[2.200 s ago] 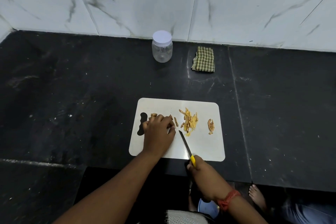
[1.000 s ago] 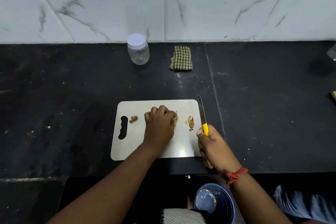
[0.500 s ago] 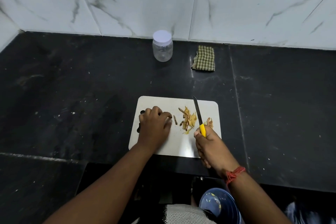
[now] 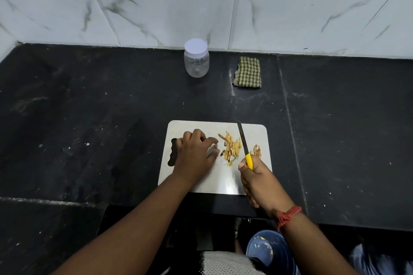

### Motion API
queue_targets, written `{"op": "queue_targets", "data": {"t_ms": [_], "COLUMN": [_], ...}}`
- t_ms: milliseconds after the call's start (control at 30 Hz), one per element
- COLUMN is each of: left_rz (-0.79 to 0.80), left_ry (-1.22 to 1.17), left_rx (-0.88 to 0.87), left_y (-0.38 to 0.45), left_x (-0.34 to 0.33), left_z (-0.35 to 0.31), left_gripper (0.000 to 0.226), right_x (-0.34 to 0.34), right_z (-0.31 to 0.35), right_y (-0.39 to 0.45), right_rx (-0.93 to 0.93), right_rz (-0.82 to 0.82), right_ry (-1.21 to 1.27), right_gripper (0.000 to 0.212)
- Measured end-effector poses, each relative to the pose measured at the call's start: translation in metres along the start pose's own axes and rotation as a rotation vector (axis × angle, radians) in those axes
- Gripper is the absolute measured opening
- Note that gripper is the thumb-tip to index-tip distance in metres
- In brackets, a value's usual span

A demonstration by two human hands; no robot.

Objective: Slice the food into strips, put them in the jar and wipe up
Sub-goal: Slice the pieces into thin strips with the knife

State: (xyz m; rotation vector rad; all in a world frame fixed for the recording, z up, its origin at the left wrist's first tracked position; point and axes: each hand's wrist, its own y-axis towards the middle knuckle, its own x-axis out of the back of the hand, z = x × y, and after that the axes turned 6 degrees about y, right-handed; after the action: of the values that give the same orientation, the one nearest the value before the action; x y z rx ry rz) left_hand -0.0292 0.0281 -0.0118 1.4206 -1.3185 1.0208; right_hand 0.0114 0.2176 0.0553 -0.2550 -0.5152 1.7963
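Our right hand [image 4: 257, 176] grips the knife [image 4: 243, 144], blade pointing to twelve o'clock beside the strips [image 4: 231, 147] on the board [image 4: 223, 181]; our left hand [image 4: 194, 154] pinches a small piece, steadying it for cutting, while the capped jar [image 4: 196, 60] waits at twelve o'clock

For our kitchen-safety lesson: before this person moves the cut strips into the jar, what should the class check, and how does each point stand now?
1. Clear plastic jar with white lid open for filling: not ok, lid on.
2. Yellow-handled knife set down: not ok, right hand grips it.
3. Pale yellow strips gathered on white cutting board: ok.
4. Left hand free: cannot tell, fingers curled over a small piece.
5. Green checked cloth ready on the black counter: ok.
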Motion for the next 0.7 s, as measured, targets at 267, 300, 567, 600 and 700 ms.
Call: {"op": "queue_targets", "data": {"t_ms": [267, 300, 567, 600, 700], "left_rz": [0.015, 0.021, 0.04, 0.04, -0.01], "left_ry": [0.014, 0.017, 0.024, 0.024, -0.006], "left_rx": [-0.019, -0.025, -0.084, -0.091, -0.086], "left_y": [-0.003, -0.002, 0.008, 0.008, 0.006], "left_x": [0.0, 0.0, -0.001, -0.001, -0.002], "left_z": [-0.001, -0.002, -0.007, -0.007, -0.004], "left_gripper": [0.027, 0.027, 0.031, 0.035, 0.032], "right_x": [-0.005, -0.006, -0.006, -0.005, -0.004], "right_z": [-0.009, -0.009, -0.003, -0.002, -0.001], "right_y": [0.002, 0.002, 0.002, 0.001, 0.001], "right_rx": [-0.053, -0.058, -0.046, -0.042, -0.037], "right_rz": [0.018, 0.022, 0.033, 0.03, 0.024], "right_ry": [-0.106, -0.104, -0.107, -0.105, -0.105], "right_gripper": [0.021, 0.021, 0.021, 0.022, 0.022]}}
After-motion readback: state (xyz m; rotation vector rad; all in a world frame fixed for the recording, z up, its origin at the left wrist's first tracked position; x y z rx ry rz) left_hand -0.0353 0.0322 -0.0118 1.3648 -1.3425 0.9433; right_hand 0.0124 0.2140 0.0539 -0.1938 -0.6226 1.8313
